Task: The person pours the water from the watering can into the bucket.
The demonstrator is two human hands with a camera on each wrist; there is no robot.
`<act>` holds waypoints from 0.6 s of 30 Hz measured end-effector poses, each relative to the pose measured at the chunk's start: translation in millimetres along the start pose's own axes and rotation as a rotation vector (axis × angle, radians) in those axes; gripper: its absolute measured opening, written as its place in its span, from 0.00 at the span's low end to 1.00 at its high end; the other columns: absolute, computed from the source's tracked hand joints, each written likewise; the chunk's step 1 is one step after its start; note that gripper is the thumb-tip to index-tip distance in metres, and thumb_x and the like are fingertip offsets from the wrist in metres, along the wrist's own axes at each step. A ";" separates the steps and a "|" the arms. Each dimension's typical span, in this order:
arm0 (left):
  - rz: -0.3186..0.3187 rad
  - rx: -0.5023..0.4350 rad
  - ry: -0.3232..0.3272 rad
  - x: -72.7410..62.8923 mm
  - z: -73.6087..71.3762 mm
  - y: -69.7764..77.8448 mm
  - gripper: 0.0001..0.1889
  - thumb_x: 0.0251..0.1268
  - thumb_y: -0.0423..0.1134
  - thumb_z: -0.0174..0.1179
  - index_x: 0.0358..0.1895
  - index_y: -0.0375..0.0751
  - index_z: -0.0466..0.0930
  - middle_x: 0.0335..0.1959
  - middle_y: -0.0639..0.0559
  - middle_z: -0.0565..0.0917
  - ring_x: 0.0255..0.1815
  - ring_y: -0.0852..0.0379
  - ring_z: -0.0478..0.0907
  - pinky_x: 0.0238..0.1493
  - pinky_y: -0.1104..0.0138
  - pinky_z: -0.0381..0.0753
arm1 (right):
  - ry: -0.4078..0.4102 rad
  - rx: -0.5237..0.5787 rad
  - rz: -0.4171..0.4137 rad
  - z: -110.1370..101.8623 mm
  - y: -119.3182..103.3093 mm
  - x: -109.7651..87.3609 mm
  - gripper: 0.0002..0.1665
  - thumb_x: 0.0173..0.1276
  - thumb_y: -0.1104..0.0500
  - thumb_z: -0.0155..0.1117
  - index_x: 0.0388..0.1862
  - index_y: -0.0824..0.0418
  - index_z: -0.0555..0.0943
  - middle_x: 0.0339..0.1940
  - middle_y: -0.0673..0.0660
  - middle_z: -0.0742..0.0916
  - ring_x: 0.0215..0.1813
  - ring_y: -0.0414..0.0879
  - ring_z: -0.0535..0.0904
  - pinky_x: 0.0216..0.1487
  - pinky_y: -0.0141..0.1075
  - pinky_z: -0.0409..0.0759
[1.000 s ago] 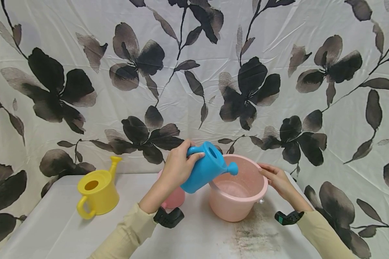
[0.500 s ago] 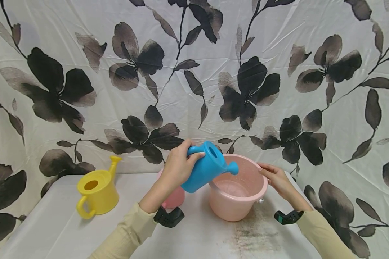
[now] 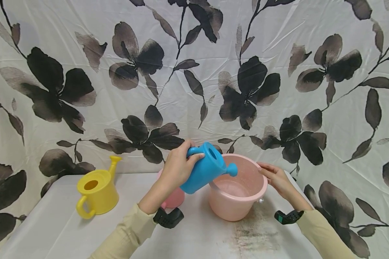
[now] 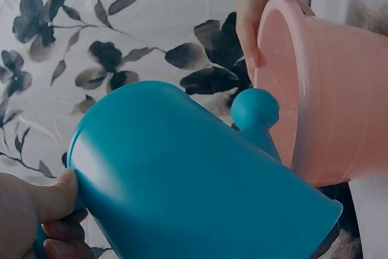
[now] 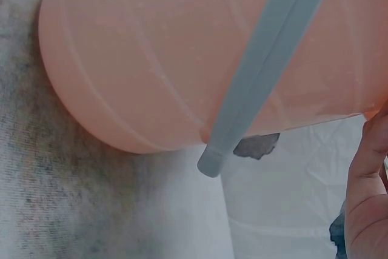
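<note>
My left hand grips the handle of a blue watering can, thumb on top. The can is held up and tilted to the right, its round spout head over the left part of a pink bucket's mouth. That bucket stands upright on the table. At its right rim, my right hand pinches the edge with its fingertips. In the left wrist view the blue can covers much of the frame, its spout overlapping the bucket's opening. A grey bucket handle hangs along the bucket's side in the right wrist view.
To the left, a yellow watering can stands on the white table. Partly hidden behind my left arm is a pink object. Dark stains mark the tabletop before the bucket. A flower-patterned cloth hangs behind.
</note>
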State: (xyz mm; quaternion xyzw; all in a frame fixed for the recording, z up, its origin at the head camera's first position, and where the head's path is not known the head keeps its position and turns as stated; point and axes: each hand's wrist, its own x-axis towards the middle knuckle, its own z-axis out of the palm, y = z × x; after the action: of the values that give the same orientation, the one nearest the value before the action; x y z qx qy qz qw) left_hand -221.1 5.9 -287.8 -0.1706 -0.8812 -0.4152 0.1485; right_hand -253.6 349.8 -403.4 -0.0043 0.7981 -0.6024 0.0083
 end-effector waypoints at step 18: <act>0.007 0.006 -0.002 -2.1 -1.2 0.9 0.11 0.65 0.43 0.62 0.42 0.41 0.75 0.37 0.43 0.84 0.36 0.48 0.81 0.40 0.53 0.80 | -0.005 0.001 -0.006 -0.6 0.8 -1.2 0.36 0.74 0.49 0.55 0.71 0.71 0.62 0.60 0.55 0.79 0.46 0.25 0.79 0.48 0.25 0.79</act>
State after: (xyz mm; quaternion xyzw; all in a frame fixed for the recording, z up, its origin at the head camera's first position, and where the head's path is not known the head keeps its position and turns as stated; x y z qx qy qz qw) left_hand -218.7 5.2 -287.3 -0.1736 -0.8819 -0.4119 0.1498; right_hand -252.5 350.7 -404.0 -0.0080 0.7978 -0.6028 0.0085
